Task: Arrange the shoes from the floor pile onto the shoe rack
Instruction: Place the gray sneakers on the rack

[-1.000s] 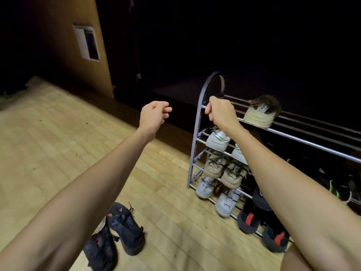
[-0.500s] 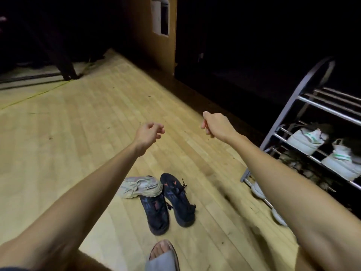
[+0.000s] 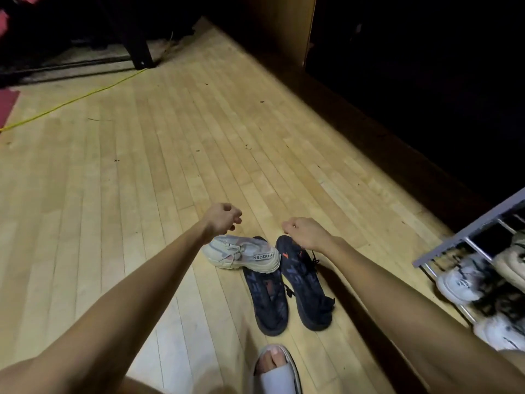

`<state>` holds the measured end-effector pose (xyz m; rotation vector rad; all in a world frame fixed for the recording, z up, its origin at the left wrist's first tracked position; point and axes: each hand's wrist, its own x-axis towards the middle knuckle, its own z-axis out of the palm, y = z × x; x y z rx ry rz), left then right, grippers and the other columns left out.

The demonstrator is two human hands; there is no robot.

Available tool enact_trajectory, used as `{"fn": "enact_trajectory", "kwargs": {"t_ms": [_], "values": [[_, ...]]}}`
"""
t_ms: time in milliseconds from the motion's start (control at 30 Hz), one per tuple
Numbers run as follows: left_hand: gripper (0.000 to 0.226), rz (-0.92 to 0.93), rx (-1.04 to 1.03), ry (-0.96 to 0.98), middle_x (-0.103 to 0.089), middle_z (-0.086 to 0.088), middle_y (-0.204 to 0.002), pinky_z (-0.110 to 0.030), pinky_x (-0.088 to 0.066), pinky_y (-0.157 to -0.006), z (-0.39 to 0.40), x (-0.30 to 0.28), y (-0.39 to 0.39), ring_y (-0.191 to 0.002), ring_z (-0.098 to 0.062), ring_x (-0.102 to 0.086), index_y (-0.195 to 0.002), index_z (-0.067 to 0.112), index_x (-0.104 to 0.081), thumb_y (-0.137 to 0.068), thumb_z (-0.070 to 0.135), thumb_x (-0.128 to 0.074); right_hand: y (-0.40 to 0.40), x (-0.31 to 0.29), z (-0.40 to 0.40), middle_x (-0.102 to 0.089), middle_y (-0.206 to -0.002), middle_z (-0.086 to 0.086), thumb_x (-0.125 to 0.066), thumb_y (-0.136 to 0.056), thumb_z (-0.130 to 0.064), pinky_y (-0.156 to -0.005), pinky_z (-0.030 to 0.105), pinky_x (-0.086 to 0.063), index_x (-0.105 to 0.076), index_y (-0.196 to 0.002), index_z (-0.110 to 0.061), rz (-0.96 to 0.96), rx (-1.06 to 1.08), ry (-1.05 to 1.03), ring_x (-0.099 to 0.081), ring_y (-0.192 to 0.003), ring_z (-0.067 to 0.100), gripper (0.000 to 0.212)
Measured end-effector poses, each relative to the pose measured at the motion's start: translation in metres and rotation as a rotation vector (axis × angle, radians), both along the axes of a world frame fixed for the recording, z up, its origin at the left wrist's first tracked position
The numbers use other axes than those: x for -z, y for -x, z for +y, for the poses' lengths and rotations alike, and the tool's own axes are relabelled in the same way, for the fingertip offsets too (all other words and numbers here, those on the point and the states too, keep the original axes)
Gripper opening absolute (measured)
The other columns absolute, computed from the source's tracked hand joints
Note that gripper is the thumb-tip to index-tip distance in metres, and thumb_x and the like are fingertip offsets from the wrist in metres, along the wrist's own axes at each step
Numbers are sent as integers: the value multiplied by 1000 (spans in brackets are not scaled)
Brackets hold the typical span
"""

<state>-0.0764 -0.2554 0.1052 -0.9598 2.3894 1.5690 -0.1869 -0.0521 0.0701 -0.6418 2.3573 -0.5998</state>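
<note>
Hands reach out over a wooden floor (image 3: 147,172) toward what is left of the shoe pile, and I read this as the pick-up step of the task. My left hand (image 3: 221,220) hangs above the toe end of a pale sneaker (image 3: 244,253), fingers loosely curled, gripping nothing. My right hand (image 3: 302,232) hovers over the front of a dark sneaker (image 3: 305,282), also loosely curled and empty; I cannot tell whether it touches the shoe or is just above it. The pale sneaker lies on its side with lettering showing on its sole edge, and it rests across the front of a second dark sneaker (image 3: 267,302), which lies just beside the first, both pointing away from me. These three shoes are all I can see on the floor. At the right edge stands the shoe rack (image 3: 466,231), a grey metal frame with rails, already holding several light-coloured sneakers (image 3: 460,282) on its lower shelves; much of it is cut off by the frame. A foot in a grey open-toed slipper (image 3: 277,373) shows at the bottom, near the dark pair. A yellow cable (image 3: 71,99) runs across the floor far off at the upper left. In my judgement, the next move calls for lowering both hands, closing the left on the pale sneaker and the right on a dark one, lifting the pale one first since it overlaps its neighbour, then turning right to the rack to find a free spot.
</note>
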Motion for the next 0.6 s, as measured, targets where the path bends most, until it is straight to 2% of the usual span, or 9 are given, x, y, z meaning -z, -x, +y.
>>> {"fn": "enact_trajectory", "kwargs": {"t_ms": [133, 200, 300, 367, 500, 600], "values": [[30, -117, 43, 44, -67, -9, -111, -27, -48, -65, -14, 29, 3, -89, -21, -62, -117, 7, -62, -101, 26, -45, 5, 40, -27, -63, -122, 9, -44, -98, -46, -92, 35, -48, -57, -124, -14, 15, -79, -125, -58, -107, 26, 44], [31, -147, 38, 56, -67, -9, -111, -27, -48, -65, -21, 40, 7, -88, -21, -61, -118, 6, -62, -101, 26, -45, 7, 59, -39, -57, -136, 14, -46, -98, -45, -96, 35, -47, -49, -138, -10, 16, -101, -169, -56, -119, 30, 52], [33, -197, 40, 76, -66, -7, -106, -27, -47, -65, -29, 50, 10, -87, -21, -60, -119, 6, -60, -101, 28, -44, 9, 88, -49, -52, -142, 17, -45, -99, -43, -96, 35, -46, -45, -141, -5, 3, -147, -252, -53, -124, 32, 57], [33, -216, 34, 79, -66, -7, -106, -27, -46, -64, -32, 54, 11, -86, -21, -59, -120, 5, -59, -101, 28, -44, 10, 103, -52, -55, -136, 19, -45, -98, -41, -87, 33, -44, -50, -135, -3, -57, -170, -284, -56, -117, 32, 53], [34, -244, 12, 110, -67, -8, -109, -27, -46, -64, -38, 60, 13, -90, -22, -61, -121, 5, -59, -101, 28, -44, 15, 115, -56, -62, -109, 14, -51, -95, -42, -72, 33, -41, -59, -113, -3, -114, -200, -289, -53, -91, 27, 44], [34, -260, 5, 131, -67, -9, -111, -29, -47, -68, -46, 59, 16, -92, -25, -61, -120, 4, -58, -102, 28, -44, 16, 114, -55, -54, -78, 6, -54, -93, -41, -54, 29, -34, -52, -77, -8, -157, -202, -289, -54, -77, 25, 37]]}}
